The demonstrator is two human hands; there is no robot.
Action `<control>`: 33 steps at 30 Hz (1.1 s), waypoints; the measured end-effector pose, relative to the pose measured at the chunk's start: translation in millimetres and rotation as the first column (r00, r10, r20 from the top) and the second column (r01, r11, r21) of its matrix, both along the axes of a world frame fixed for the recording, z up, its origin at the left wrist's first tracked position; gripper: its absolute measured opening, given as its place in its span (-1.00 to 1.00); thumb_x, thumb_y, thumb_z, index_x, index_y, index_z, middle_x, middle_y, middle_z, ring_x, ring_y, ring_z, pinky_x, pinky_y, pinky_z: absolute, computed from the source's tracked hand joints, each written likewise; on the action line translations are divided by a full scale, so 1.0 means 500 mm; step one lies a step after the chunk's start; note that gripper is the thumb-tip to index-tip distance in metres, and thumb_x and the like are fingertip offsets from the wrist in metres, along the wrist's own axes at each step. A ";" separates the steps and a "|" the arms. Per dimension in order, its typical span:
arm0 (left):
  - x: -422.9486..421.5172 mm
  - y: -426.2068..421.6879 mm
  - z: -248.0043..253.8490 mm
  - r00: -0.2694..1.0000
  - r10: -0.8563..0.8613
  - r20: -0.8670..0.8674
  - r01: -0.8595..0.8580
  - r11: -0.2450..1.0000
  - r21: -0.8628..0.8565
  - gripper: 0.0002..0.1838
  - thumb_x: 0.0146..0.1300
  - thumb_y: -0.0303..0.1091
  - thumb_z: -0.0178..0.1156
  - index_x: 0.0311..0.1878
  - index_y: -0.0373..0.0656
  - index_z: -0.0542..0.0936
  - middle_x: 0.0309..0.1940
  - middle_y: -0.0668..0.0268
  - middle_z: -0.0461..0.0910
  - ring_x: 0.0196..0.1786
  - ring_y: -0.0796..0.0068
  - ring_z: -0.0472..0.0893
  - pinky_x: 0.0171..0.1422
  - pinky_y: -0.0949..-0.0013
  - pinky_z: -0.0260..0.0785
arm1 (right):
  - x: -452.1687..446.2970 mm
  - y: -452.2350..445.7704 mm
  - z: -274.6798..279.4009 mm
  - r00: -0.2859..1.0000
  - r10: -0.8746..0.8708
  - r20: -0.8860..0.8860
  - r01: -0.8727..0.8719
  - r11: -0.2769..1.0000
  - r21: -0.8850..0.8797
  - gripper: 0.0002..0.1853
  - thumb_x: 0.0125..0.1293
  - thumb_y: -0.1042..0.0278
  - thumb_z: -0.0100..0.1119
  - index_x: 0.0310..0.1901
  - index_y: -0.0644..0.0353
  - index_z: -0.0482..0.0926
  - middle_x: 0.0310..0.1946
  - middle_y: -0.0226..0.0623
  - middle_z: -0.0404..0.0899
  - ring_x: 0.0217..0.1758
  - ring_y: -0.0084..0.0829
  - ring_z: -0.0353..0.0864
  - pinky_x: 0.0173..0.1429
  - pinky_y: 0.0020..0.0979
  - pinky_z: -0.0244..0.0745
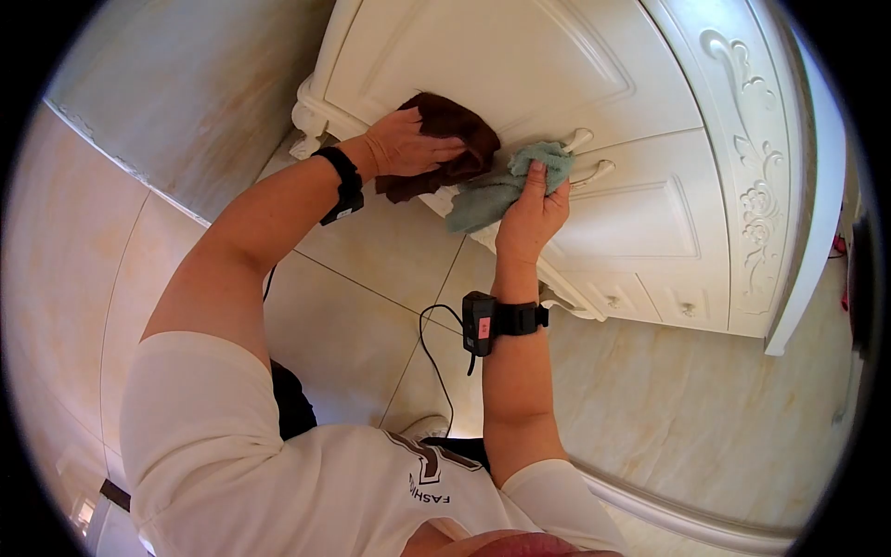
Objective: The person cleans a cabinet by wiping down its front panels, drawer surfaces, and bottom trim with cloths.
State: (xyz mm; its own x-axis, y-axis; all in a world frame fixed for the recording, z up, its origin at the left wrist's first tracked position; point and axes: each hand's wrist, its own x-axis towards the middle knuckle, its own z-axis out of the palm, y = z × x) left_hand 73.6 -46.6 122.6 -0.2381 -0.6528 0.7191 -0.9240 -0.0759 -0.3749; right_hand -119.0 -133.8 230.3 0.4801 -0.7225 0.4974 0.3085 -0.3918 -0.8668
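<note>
My left hand (406, 144) lying flattish on brown cloth (469, 125), grip unclear, right hand (529, 223) clutching green cloth (487, 201), cabinet handles (604, 169) jutting at two o'clock, cord (429, 358) looping at six.

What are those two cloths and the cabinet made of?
Brown cloth: probably microfibre or towelling, judging by its matte, limp folds. Green cloth: likely terry; its surface looks fuzzy. Cabinet: perhaps painted wood or board, smooth, whitish, slightly glossy, with raised mouldings.
</note>
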 end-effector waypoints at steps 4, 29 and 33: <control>-0.004 0.005 0.005 0.999 0.042 -0.031 -0.039 0.996 0.076 -0.63 0.09 -0.03 0.22 -0.01 0.20 0.63 0.00 0.64 0.55 -0.17 0.55 0.52 -0.06 0.29 0.30 | 0.001 -0.001 -0.007 0.999 0.012 0.036 -0.014 0.999 0.048 -0.80 0.40 0.31 0.11 -0.14 0.29 0.53 -0.31 -0.42 0.56 -0.27 -0.61 0.45 -0.14 -0.54 0.40; -0.100 -0.047 0.268 0.985 0.107 -0.138 -0.146 0.936 -0.319 -0.55 0.03 -0.17 0.20 0.08 0.22 0.56 0.02 0.75 0.52 -0.09 0.70 0.50 -0.01 0.30 0.22 | -0.006 0.003 -0.015 1.000 -0.025 0.015 0.023 0.996 0.085 -0.81 0.39 0.34 0.11 -0.13 0.31 0.52 -0.25 -0.41 0.55 -0.22 -0.58 0.42 -0.10 -0.52 0.37; -0.085 -0.037 0.225 0.986 0.071 -0.153 -0.111 0.955 -0.273 -0.55 0.04 -0.15 0.19 0.09 0.21 0.55 0.01 0.77 0.52 -0.09 0.70 0.50 0.00 0.33 0.22 | -0.013 -0.004 -0.021 1.000 0.001 -0.007 0.000 0.993 0.116 -0.80 0.40 0.35 0.09 -0.07 0.31 0.51 -0.20 -0.38 0.55 -0.20 -0.56 0.46 -0.07 -0.50 0.40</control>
